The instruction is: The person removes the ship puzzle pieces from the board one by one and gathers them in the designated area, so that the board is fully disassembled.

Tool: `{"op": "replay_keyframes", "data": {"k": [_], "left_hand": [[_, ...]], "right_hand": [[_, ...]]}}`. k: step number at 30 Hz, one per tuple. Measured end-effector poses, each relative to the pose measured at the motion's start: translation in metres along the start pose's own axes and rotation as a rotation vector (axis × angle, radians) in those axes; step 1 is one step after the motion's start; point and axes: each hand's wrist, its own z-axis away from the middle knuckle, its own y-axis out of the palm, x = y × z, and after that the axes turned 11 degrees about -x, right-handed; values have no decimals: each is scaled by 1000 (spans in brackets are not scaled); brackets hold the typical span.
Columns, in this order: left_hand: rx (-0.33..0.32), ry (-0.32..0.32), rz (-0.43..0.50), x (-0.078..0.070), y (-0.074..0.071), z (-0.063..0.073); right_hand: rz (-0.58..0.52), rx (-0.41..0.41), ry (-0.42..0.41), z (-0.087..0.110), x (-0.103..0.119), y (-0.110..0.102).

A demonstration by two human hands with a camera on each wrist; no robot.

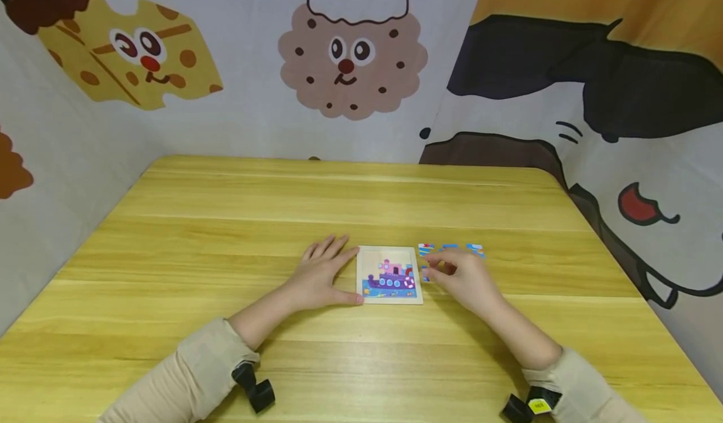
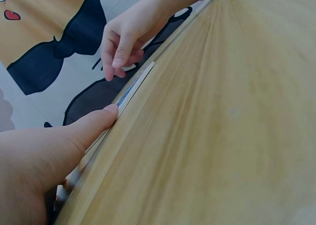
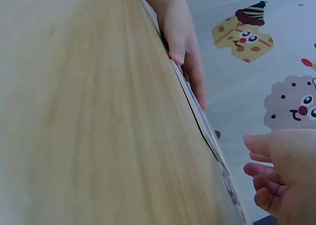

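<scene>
Square pale-wood puzzle tray [image 1: 369, 262] right of left hand [image 1: 317, 278], touching, fingers spread; right hand [image 1: 467, 280], fingertips parted, over flat blue-patterned pieces [image 1: 476, 248].

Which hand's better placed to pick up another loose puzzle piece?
Right, most likely. The right hand is already by the loose pieces, right of the puzzle board; the left hand is spread against the board's left side.

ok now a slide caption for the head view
Left hand touches a partly filled ship puzzle while the right hand hovers by loose pieces.
</scene>
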Motion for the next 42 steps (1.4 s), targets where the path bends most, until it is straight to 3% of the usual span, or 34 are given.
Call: {"op": "replay_keyframes", "data": {"k": [10, 24, 42], "left_hand": [[-6, 2, -8, 1, 1, 0], [-12, 8, -7, 1, 1, 0], [-20, 4, -19, 2, 2, -2]], "right_hand": [[-28, 71, -58, -5, 14, 15], [43, 235, 30, -17, 32, 29], [135, 286, 41, -23, 34, 42]]}}
